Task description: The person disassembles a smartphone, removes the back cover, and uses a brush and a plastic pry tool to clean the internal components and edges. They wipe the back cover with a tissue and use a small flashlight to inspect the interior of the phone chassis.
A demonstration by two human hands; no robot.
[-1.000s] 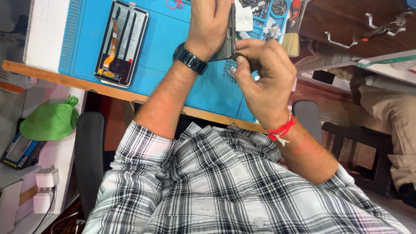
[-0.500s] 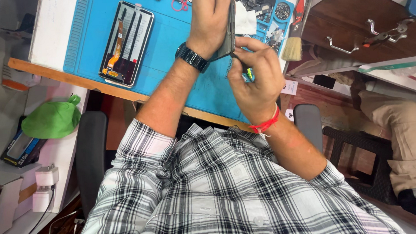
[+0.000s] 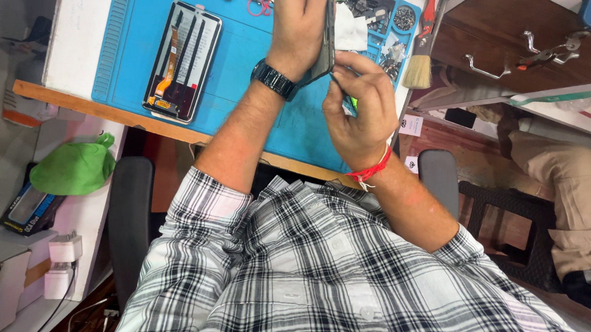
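Hands meet above the blue mat (image 3: 252,75): the left hand (image 3: 303,26) clamps a dark phone body (image 3: 324,42) edge-on, long axis twelve to six, while the right hand (image 3: 359,110), at five o'clock, pinches what may be a thin tool against its lower end.

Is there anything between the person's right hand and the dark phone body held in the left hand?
Nothing visible: the right hand already touches the dark phone body, which the left hand grips.

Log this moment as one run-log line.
left hand: holds dark phone body on edge | right hand: fingers at its lower edge | mat: opened screen panel lying flat
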